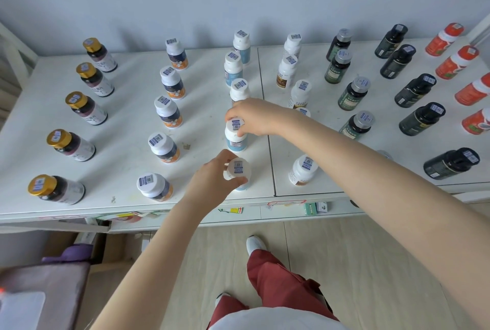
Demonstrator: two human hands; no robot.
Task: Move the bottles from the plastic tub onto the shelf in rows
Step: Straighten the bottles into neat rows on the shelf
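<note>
Right now your left hand (212, 178) has its fingers curled round the cap end of the front bottle (238, 168), a white one with a blue label, close to the front edge of the shelf (127, 122). You cannot tell whether its base is down on the surface. Your right hand (254, 117) reaches in from the right, fingertips pinching the cap of the second bottle (235, 138), which stands upright just behind the first. 3 more blue-label bottles (233, 64) line up behind it toward the wall. To the left stand a row of 5 orange-label bottles (168, 112) and a row of 5 gold-capped bottles (79, 107). To the right are rows of brown-label bottles (302, 170), green bottles (352, 93), black bottles (421, 117) and red bottles (456, 61).
</note>
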